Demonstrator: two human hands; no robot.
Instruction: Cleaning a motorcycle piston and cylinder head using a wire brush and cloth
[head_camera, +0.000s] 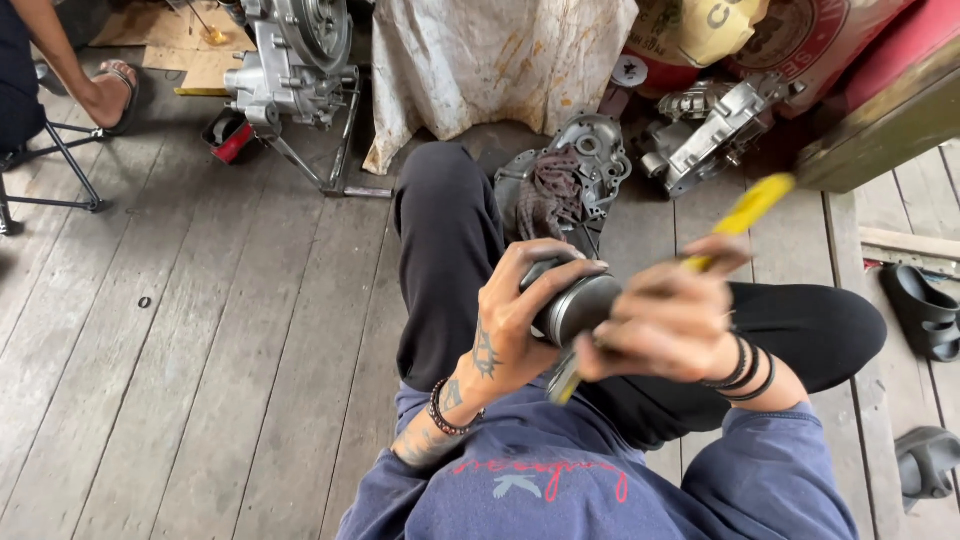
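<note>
My left hand (515, 320) grips a dark metal cylinder part (580, 305) over my lap. My right hand (665, 325) holds a yellow-handled tool (750, 208) slanted across that part; the handle points up to the right and its lower end shows below the hand, near my blue sweatshirt. The tool's motion blurs it. I sit cross-legged on a grey wooden plank floor (200, 330) in black trousers.
An engine case with a dark rag (560, 180) lies by my knee. Another casing (715, 125) sits at the back right; an engine on a stand (295, 70) back left. A stained cloth (490, 60), sacks, sandals (925, 310) at right, another person's foot (110, 90) top left.
</note>
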